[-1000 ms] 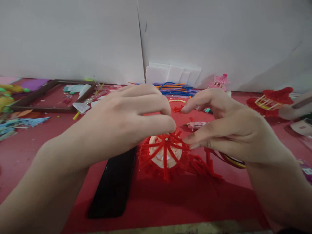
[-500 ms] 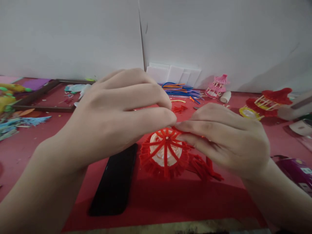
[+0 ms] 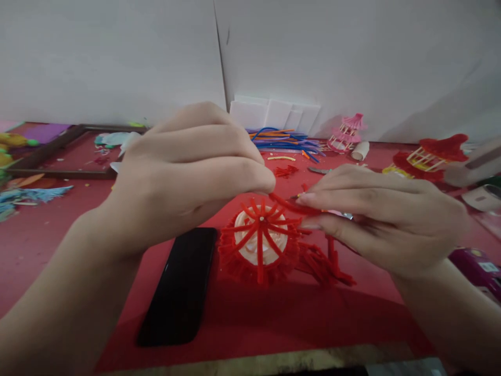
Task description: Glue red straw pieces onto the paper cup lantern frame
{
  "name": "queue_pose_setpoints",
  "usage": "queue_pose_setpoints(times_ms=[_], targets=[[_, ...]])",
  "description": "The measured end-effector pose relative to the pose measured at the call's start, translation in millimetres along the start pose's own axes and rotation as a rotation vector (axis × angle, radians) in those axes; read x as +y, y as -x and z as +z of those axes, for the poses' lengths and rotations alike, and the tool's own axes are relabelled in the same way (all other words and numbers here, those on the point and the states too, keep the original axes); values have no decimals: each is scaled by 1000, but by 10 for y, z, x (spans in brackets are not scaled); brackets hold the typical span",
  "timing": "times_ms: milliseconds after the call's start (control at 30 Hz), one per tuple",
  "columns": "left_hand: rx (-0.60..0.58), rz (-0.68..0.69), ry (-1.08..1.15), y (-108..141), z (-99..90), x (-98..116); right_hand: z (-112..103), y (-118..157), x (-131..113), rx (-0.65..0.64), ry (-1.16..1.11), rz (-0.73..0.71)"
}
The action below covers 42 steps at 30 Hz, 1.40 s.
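Note:
A red fuzzy strip [image 3: 291, 203] stretches between my two hands above the table. My left hand [image 3: 191, 172] pinches its left end, the other fingers curled. My right hand [image 3: 379, 216] has thumb and fingertips closed on the strip's right part; a small silvery thing also shows between its fingers, too small to name. Just below the hands stands a round piece [image 3: 261, 243] with a pale centre, red strips fanning out from its middle and a ruffled red rim. Loose red strips [image 3: 323, 263] lie at its right side.
A black phone [image 3: 180, 287] lies left of the round piece. Behind are blue, orange and purple strips [image 3: 282, 141], white sheets [image 3: 250, 112] and a pink tower [image 3: 346, 130]. A red-roofed model [image 3: 434, 156] stands right; a dark frame [image 3: 74, 172] lies left.
My right hand has moved right, away from my left hand, so the red strip between them now shows. The view has shifted slightly.

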<state>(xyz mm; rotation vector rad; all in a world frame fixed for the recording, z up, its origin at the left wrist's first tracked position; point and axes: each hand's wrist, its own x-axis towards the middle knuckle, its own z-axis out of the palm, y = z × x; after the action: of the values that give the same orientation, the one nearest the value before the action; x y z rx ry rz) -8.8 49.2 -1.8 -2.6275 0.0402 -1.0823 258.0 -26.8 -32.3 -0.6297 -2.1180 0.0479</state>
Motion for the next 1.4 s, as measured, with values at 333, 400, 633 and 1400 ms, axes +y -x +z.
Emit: queue_pose_setpoints(times_ms=[333, 400, 633, 1400], targets=[[117, -298, 191, 41, 201, 134, 112, 147, 40, 152, -7, -90], [192, -508, 278, 143, 297, 267, 95, 212, 7, 142, 90, -145], [559, -770, 477, 578, 745, 729, 112, 420, 9, 32, 216, -236], [652, -754, 580, 516, 696, 698, 308, 466, 115, 65, 299, -308]])
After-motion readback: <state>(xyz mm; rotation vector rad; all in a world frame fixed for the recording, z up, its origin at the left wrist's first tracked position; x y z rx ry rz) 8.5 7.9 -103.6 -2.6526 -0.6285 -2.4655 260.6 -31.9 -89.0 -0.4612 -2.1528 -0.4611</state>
